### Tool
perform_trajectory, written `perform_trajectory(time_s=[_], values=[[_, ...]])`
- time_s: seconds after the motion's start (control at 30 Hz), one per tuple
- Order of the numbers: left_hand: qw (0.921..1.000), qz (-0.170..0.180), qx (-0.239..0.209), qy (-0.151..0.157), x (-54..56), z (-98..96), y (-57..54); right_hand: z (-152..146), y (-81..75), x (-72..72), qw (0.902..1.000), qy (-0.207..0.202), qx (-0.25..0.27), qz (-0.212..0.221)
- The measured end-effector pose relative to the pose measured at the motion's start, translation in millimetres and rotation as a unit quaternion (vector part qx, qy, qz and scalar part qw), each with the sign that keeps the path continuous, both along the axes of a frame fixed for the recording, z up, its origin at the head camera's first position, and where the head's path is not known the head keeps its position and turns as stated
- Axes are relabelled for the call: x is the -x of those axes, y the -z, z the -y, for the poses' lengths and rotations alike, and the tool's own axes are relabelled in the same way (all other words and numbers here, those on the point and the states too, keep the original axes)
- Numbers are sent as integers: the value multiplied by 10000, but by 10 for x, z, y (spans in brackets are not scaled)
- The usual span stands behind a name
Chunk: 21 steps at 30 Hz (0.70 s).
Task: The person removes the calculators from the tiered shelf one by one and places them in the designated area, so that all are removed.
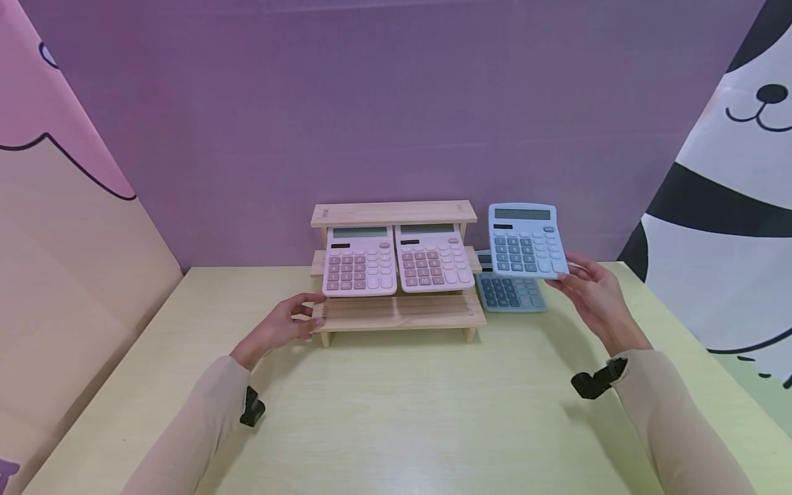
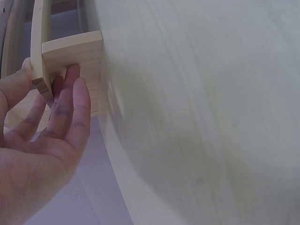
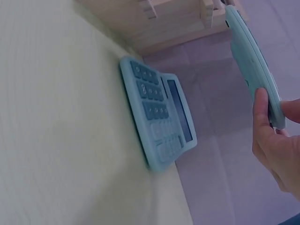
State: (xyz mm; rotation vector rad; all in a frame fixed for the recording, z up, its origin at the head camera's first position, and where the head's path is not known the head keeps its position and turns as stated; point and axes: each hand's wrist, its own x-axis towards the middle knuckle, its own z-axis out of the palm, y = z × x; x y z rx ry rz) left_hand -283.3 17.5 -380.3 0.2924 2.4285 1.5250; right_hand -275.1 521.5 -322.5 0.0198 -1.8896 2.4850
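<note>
My right hand (image 1: pixel 595 297) pinches a light blue calculator (image 1: pixel 524 240) by its lower right corner, thumb on one face and fingers behind, as the right wrist view shows. It is held up, tilted, with keys and display towards me. Below and partly behind it, a second blue calculator (image 3: pixel 159 112) lies on the table, right of a stepped wooden shelf (image 1: pixel 396 315). At the shelf's left end my left hand (image 1: pixel 281 324) grips the lowest board (image 2: pixel 38 51), thumb on one side, fingers on the other. Two pink calculators, left (image 1: pixel 361 262) and right (image 1: pixel 434 258), lean side by side on the shelf.
The shelf's top board (image 1: pixel 396 212) rises behind the pink calculators. It stands on a pale wooden table (image 1: pixel 408 405), close to a purple backdrop (image 1: pixel 396 103). Panels with cartoon pictures flank the table on the left (image 1: pixel 74 295) and right (image 1: pixel 730 275).
</note>
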Motion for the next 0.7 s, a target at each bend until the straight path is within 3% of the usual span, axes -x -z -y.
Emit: perform_trajectory(time_s=[0.7], values=[[10000, 0, -32, 50, -9, 11, -13, -519, 292, -26, 9997, -51, 85, 216]])
